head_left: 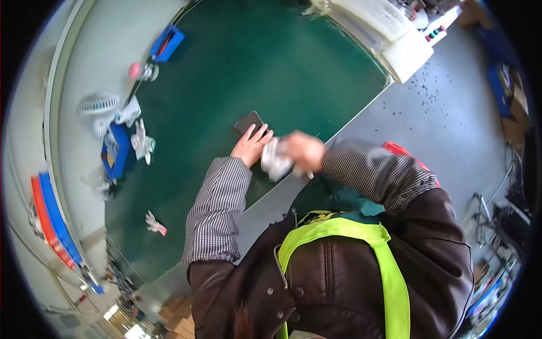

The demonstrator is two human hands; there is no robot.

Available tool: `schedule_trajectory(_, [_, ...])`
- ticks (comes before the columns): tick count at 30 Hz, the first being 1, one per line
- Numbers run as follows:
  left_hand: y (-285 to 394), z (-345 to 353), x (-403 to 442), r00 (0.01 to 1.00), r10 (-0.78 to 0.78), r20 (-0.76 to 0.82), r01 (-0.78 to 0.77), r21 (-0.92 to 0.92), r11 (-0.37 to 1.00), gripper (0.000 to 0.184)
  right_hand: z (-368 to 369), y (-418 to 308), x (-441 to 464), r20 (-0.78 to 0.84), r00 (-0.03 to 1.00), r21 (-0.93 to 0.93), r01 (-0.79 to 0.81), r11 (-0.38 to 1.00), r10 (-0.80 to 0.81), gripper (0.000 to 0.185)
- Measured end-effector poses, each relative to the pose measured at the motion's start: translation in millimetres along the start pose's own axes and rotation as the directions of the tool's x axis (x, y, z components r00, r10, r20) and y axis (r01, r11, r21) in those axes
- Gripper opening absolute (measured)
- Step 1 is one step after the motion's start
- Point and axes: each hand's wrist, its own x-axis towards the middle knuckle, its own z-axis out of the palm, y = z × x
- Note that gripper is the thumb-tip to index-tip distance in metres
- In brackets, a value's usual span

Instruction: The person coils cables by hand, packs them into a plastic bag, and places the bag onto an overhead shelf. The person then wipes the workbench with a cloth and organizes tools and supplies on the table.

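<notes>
On the green table (186,113) lies a dark phone (249,122). My left hand (252,146) rests at its lower edge, fingers stretched out over it. My right hand (305,151) is blurred by motion, just right of the left one, near the table's front edge. White cloth-like gloves (275,160) hang between the two hands, against the right hand's fingers. How the right fingers close round them is smeared.
Blue bins (116,151) (167,43), a small white fan (99,104) and white gloves (142,141) stand or lie along the table's far-left side. A single glove (156,224) lies nearer. White foam-like padding (407,55) is at the upper right.
</notes>
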Motion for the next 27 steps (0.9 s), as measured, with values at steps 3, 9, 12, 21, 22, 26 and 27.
schedule_trajectory(3, [37.4, -9.3, -20.7, 0.981, -0.191, -0.003, 0.191, -0.071, 0.979, 0.056, -40.0, 44.6, 45.8, -0.084, 0.972, -0.187, -0.231, 0.955, 0.219, 0.05])
schedule_trajectory(9, [116.6, -26.8, -33.8, 0.528, -0.845, 0.087, 0.754, -0.506, 0.419, 0.083, 1.5, 48.8, 118.4, 0.124, 0.987, -0.401, -0.042, 0.915, 0.1, 0.049])
schedule_trajectory(12, [131.4, -6.1, -31.2, 0.338, -0.937, 0.089, 0.748, -0.63, 0.21, 0.093, 33.0, 47.6, 124.3, 0.286, 0.957, -0.453, 0.096, 0.886, 0.042, 0.051])
schedule_trajectory(21, [126.4, 32.7, -27.1, 0.213, -0.976, 0.045, 0.824, -0.544, 0.155, 0.107, 60.0, -19.0, 6.0, 0.315, 0.949, -0.294, 0.091, 0.951, 0.007, 0.05])
schedule_trajectory(22, [122.8, 28.8, -25.5, 0.209, -0.977, 0.034, 0.818, -0.553, 0.156, 0.107, 55.5, -25.1, -5.2, 0.324, 0.946, -0.181, 0.054, 0.982, 0.008, 0.049])
schedule_trajectory(26, [124.1, 4.2, -25.3, 0.23, -0.971, 0.068, 0.81, -0.565, 0.153, 0.106, 5.4, -9.8, -15.2, 0.371, 0.908, -0.057, 0.232, 0.971, -0.195, 0.043])
schedule_trajectory(27, [123.7, -0.1, -27.5, 0.252, -0.966, 0.057, 0.796, -0.58, 0.173, 0.104, -15.0, 7.8, -6.8, 0.254, 0.964, -0.037, 0.095, 0.995, -0.083, 0.039])
